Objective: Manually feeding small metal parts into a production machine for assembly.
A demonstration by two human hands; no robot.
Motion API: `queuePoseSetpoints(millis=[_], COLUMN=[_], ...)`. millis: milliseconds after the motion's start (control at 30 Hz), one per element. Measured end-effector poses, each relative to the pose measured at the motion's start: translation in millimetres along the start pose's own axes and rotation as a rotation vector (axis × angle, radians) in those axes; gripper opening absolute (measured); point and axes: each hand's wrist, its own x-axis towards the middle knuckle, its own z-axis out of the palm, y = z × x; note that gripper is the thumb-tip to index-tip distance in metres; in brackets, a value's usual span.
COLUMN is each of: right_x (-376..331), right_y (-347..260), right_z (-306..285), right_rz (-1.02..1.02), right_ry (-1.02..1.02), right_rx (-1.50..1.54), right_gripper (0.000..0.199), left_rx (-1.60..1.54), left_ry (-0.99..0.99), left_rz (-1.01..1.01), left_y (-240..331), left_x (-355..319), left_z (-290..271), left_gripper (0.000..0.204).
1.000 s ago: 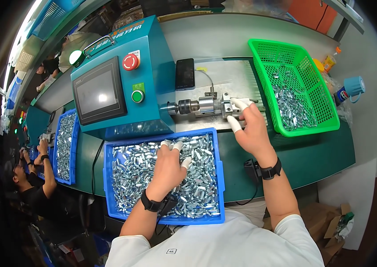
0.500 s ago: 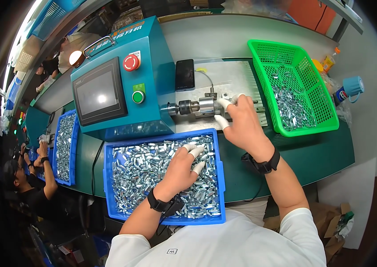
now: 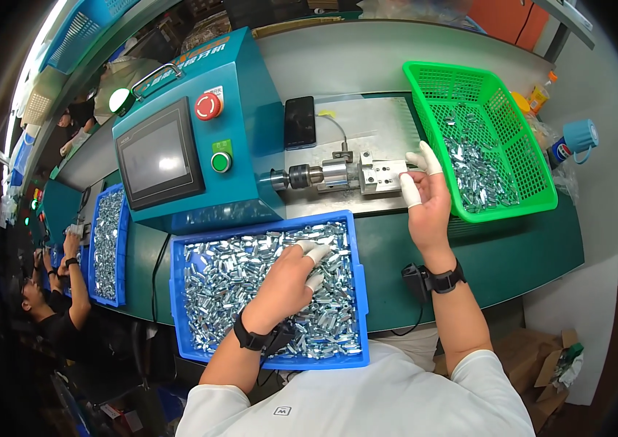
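Metal parts (image 3: 247, 280), small silver cylinders, fill the blue tray (image 3: 356, 291) straight in front of me, heaped with no common direction. Far left, a second blue tray (image 3: 108, 244) of the same parts sits before a co-worker (image 3: 54, 320).

My left hand (image 3: 287, 280) lies palm-down on the heap, right of the tray's middle, fingers in white cots curled loosely toward the far rim. I cannot tell whether a part is pinched under them.

Behind the tray stands the teal machine housing (image 3: 251, 146): dark touchscreen (image 3: 159, 156) on its left face, round red stop button (image 3: 208, 106) above, green round button (image 3: 221, 162) below it, a green lamp (image 3: 119, 100) on top. A black phone (image 3: 299, 122) lies flat on the steel plate to its right.

The chuck and fixture (image 3: 338, 176) run horizontally, long axis left to right, ending at a slotted block. My right hand (image 3: 425, 204) is at that block's right end, thumb and forefinger close together near the opening; a held part is not resolved. Relation that matters: fixture lies up and right of my left hand, just left of my right fingertips, so the right hand is far nearer.

Green mesh basket (image 3: 520, 127), tilted, holds more silver parts just right of my right hand. Beyond it: a yellow bottle (image 3: 538, 95) and a blue-capped container (image 3: 575, 142) with a red-and-white label.
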Motion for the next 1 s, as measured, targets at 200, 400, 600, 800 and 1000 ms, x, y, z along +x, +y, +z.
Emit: queuePoseSetpoints(millis=[200,400,600,800,1000], right_x=[-8.6,-13.6,-16.9,-19.2,-17.7], right_y=[23.1,31.6,31.2,30.1,29.5], right_z=[-0.9,-2.4,1.6,1.8,-0.2], right_rz=[-0.028,-0.022,-0.026,-0.025,-0.009], right_ry=[0.013,0.028,0.034,0.037,-0.012], right_rx=[0.008,-0.01,-0.02,-0.018,-0.051], right_gripper=[0.064,0.061,0.061,0.06,0.059], left_rx=[-0.097,-0.061,-0.059,-0.054,-0.069], left_ry=[0.211,0.275,0.296,0.255,0.257], left_rz=[0.014,0.047,0.056,0.036,0.047], left_y=[-13.0,-12.9,-9.3,-11.2,-21.2], left_x=[10.0,12.3,11.1,7.0,9.0], left_z=[17.9,15.5,5.9,9.0,9.1], left_gripper=[0.03,0.024,0.024,0.026,0.031])
